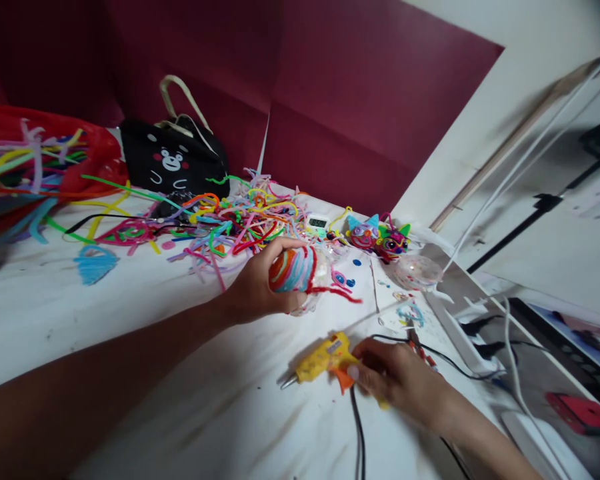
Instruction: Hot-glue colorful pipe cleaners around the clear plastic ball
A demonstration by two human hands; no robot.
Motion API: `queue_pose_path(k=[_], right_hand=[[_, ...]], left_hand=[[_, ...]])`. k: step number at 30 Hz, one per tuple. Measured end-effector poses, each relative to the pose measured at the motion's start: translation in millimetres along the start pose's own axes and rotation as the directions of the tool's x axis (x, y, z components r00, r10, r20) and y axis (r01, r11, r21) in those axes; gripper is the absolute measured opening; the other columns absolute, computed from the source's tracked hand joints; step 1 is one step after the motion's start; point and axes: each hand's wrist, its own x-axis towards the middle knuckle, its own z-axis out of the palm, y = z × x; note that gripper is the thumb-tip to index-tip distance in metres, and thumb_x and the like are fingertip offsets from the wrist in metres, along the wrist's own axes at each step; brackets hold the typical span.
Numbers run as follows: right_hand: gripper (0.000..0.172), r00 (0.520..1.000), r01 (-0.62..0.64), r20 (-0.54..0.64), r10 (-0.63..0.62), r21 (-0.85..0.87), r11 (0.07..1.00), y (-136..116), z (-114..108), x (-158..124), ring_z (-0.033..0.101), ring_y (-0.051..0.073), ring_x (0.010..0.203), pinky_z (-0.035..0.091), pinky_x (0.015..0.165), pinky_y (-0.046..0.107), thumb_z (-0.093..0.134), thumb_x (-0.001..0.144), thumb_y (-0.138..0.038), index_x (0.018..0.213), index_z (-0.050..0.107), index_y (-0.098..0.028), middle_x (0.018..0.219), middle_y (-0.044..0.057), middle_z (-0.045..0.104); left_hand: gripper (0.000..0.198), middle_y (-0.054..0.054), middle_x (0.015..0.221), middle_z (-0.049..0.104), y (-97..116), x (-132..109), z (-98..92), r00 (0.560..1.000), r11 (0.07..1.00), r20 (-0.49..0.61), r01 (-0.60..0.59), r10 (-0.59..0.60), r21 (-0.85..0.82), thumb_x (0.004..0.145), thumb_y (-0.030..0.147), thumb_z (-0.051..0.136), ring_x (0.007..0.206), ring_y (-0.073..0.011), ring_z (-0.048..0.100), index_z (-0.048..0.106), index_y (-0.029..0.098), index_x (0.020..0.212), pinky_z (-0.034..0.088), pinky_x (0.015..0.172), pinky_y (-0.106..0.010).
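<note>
A clear ball (322, 268), partly wrapped in orange, blue and red fuzzy stems, is held in my left hand (266, 279), fingers curved around its left side. The loose end of a red stem (337, 291) sticks out to the right of it. Below and to the right, my right hand (397, 373) is closed on the handle of a yellow glue gun (323, 358) with an orange trigger. The gun's metal nozzle points down and left, apart from the ball. A black cord hangs down from its handle.
Tangled colourful fuzzy stems (260, 217) lie behind the ball, beside a black bag (173, 160). At the left sits a blue triangular piece (95, 264). Further right are a small timer (318, 223), decorated figures (363, 233), a clear bowl (419, 271) and a white power strip (463, 327) with cords.
</note>
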Motion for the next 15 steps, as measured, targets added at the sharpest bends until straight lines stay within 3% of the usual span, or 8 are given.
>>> queue_pose_path(k=[2,4,8,12,15], right_hand=[[0.041,0.964,0.025,-0.260,-0.061,-0.140,0.990,-11,-5,-4,0.060,0.019,0.070,0.046,0.065,0.033,0.057,0.091,-0.055,0.103,0.067,-0.017,0.087,0.007,0.068],[0.046,0.907,0.101,-0.403,-0.122,-0.075,0.992,-25,-10,-7,0.062,0.021,0.078,0.049,0.069,0.034,0.063,0.087,-0.054,0.115,0.063,-0.018,0.095,0.009,0.068],[0.045,0.918,0.251,-0.351,-0.186,0.149,0.956,-47,-16,-6,0.065,0.019,0.082,0.052,0.067,0.029,0.068,0.087,-0.045,0.122,0.060,-0.019,0.096,0.007,0.069],[0.016,0.882,0.341,-0.372,-0.289,0.080,0.937,-58,-21,-1,0.063,0.015,0.073,0.049,0.065,0.027,0.066,0.091,-0.032,0.097,0.073,-0.019,0.084,0.004,0.070],[0.010,0.830,0.406,-0.440,-0.342,0.058,0.912,-63,-25,2,0.062,0.015,0.071,0.048,0.062,0.025,0.070,0.088,-0.027,0.086,0.074,-0.019,0.080,0.003,0.071]], left_hand=[[0.073,-0.005,0.107,0.061,0,-2,3.2,1.000,1.000,0.022,-0.021,0.021,0.006,0.059,0.038,0.082,0.082,-0.0199,0.059,0.052,0.021,0.124,0.049,0.072,-0.031],[0.073,-0.004,0.105,0.062,3,-5,6.4,0.998,0.999,0.040,-0.040,0.038,0.034,0.059,0.037,0.082,0.081,-0.0201,0.059,0.053,0.021,0.123,0.049,0.073,-0.031],[0.072,-0.006,0.111,0.064,10,-9,11.1,0.997,0.994,0.067,-0.054,0.048,0.091,0.059,0.035,0.081,0.090,-0.0240,0.062,0.053,0.020,0.123,0.051,0.083,-0.034],[0.073,-0.006,0.115,0.065,13,-10,12.0,0.993,0.985,0.100,-0.082,0.067,0.153,0.058,0.033,0.080,0.099,-0.0283,0.063,0.053,0.021,0.124,0.052,0.087,-0.036],[0.074,-0.007,0.117,0.064,13,-9,12.1,0.989,0.972,0.115,-0.116,0.094,0.203,0.056,0.031,0.079,0.107,-0.0318,0.062,0.053,0.021,0.125,0.050,0.093,-0.040]])
